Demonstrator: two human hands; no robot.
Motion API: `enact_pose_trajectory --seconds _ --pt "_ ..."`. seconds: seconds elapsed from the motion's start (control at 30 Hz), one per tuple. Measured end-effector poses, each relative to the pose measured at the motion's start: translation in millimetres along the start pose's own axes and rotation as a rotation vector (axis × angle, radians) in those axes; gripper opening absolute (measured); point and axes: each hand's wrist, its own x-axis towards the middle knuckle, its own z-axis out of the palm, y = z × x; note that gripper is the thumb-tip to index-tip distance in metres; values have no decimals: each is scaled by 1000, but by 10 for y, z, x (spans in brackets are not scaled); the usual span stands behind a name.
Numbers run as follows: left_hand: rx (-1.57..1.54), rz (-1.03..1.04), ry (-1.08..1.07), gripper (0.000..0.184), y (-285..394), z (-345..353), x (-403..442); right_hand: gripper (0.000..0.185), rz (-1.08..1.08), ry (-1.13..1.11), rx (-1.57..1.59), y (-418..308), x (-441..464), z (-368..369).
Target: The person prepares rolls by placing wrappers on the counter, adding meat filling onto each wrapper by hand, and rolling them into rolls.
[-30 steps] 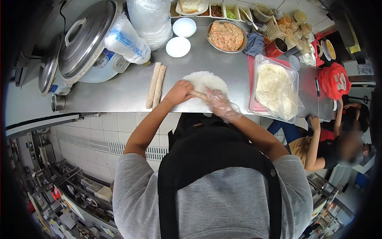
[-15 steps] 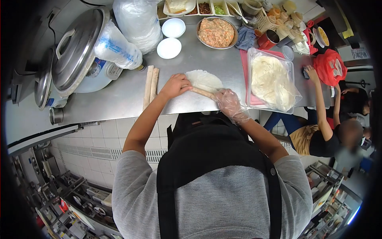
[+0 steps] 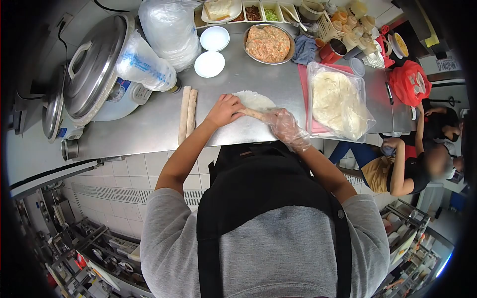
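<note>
My bare left hand point(image 3: 225, 110) curls its fingers around the left end of a filled dough roll point(image 3: 255, 114). My right hand point(image 3: 288, 129), in a clear plastic glove, grips the right end, and its fingers partly hide the roll. Beyond the roll, the flat, pale part of the thin wrapper point(image 3: 256, 98) lies on the steel worktop. Two finished-looking long rolls point(image 3: 188, 114) lie side by side to the left of my left hand. A metal bowl of minced filling point(image 3: 269, 43) stands farther back.
A clear tray of dough point(image 3: 338, 102) rests on a red mat at right. Two white bowls point(image 3: 209, 64), bagged plastic point(image 3: 146, 64) and a large lidded pot point(image 3: 97, 57) stand at left and back. Seasoning containers point(image 3: 252, 12) line the back. A co-worker point(image 3: 397, 169) is at right.
The roll has turned away from me onto the wrapper, leaving less of the flat sheet showing. My left fingers have shifted along with it. The co-worker's hand has drawn a cloth off the worktop.
</note>
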Motion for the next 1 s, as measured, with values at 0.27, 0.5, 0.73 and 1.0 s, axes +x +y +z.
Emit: enact_pose_trajectory --seconds 0.27,0.5,0.73,1.0 --pt "20 -64 -38 15 -115 92 121 36 -153 86 -134 28 55 54" --pt "214 -247 256 28 -218 -255 414 33 -66 7 -45 131 120 108" --pt "462 -627 78 58 -668 -364 519 34 -7 -61 -11 104 136 54" --pt "132 -407 248 43 -218 -423 632 31 38 -20 42 134 76 105"
